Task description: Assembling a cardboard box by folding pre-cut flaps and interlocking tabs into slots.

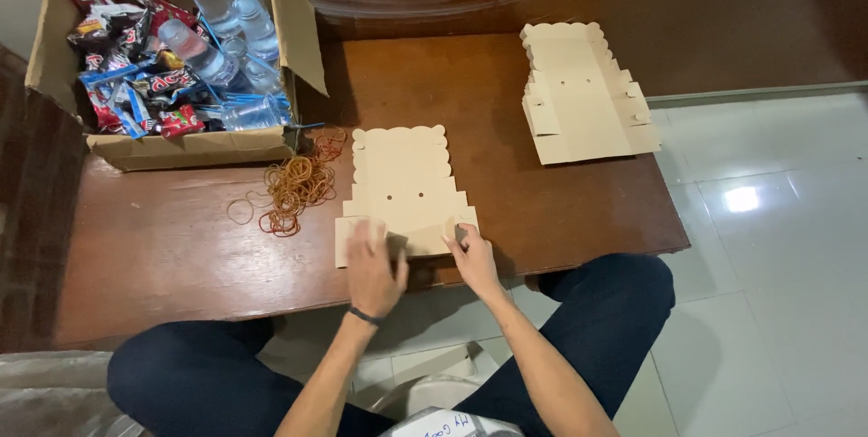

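Flat tan card blank (404, 186), scalloped at its far edge, lies on the glossy brown wooden counter (181, 256) near its front edge. Left hand (374, 271) presses the blank's near flap, fingers spread flat; right hand (472, 256) pinches its 4 o'clock corner. Loose rubber bands (291, 188) lie at 9 o'clock, a cardboard box (172, 150) of snacks and bottles at 10, a second blank (583, 93) at 2.

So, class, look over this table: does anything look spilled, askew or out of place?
The rubber bands lie in a loose, tangled scatter on the table beside the cardboard box, a few strays apart from the heap. Otherwise nothing stands out: both flat cutouts, one under the left hand and right hand, lie flat.
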